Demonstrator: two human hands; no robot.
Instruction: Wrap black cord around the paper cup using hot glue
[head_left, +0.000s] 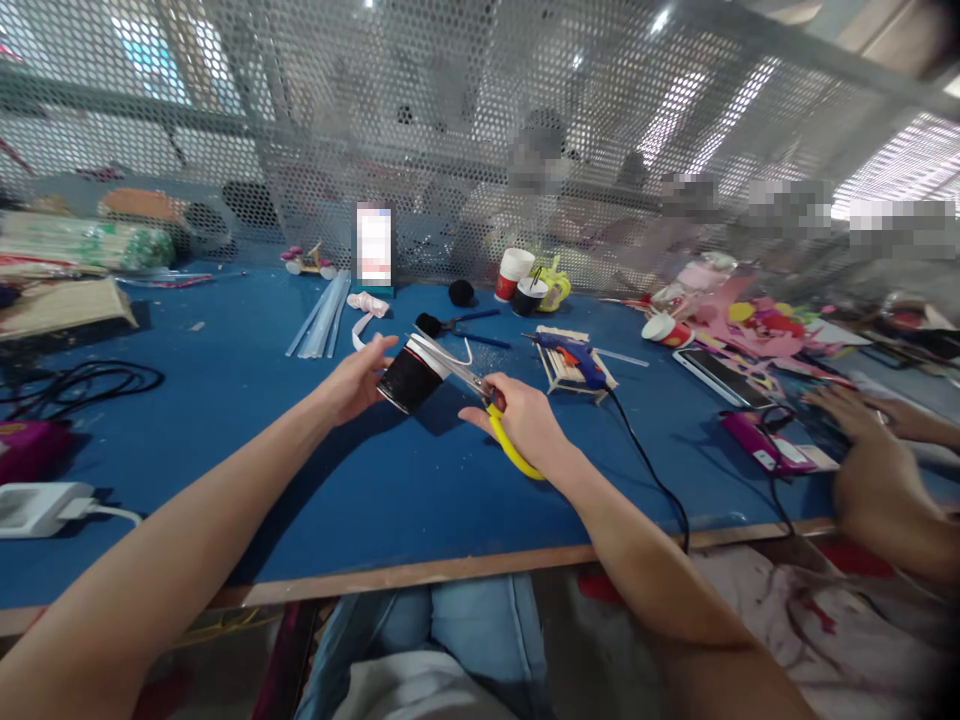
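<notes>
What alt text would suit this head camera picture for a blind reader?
A person's left hand holds a black paper cup on its side while the right hand holds yellow-handled scissors at its rim, above a blue table. A glue gun lies beyond.

Your left hand (358, 380) holds the cup (411, 375) above the middle of the table (375, 500). Your right hand (525, 420) is at the cup's 4 o'clock with the scissors (480, 395), blades at the cup's rim. At 2 o'clock, a glue gun (574, 352) lies on a stick frame (559, 378). At 12 o'clock, a pair of cups (514, 272) stands before the mesh wall (450, 120). A bundle of strips (322, 315) lies at 10 o'clock and a charger (34, 505) at 8 o'clock. A phone (716, 375) lies at 3 o'clock, near a co-worker's hand (862, 420).
</notes>
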